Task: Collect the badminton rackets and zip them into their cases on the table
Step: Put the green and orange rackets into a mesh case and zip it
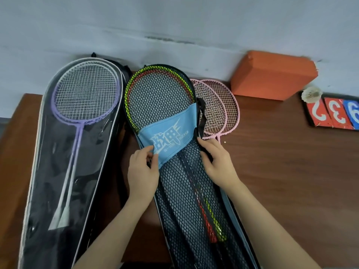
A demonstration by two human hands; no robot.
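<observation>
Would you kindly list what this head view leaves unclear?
- Mesh case: zipper state hidden under the left hand and right hand.
- Pink rackets: handles hidden behind that case.
- Clear case: lower end cut off by the frame edge.

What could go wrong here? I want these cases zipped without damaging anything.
1. The left hand pinches the blue panel at the mesh case edge; loose fabric there might catch in the zipper.
2. The pink rackets lie partly under that case, uncased; shifting it could drag them.
3. The right hand grips the black strap, which could also snag.
</observation>
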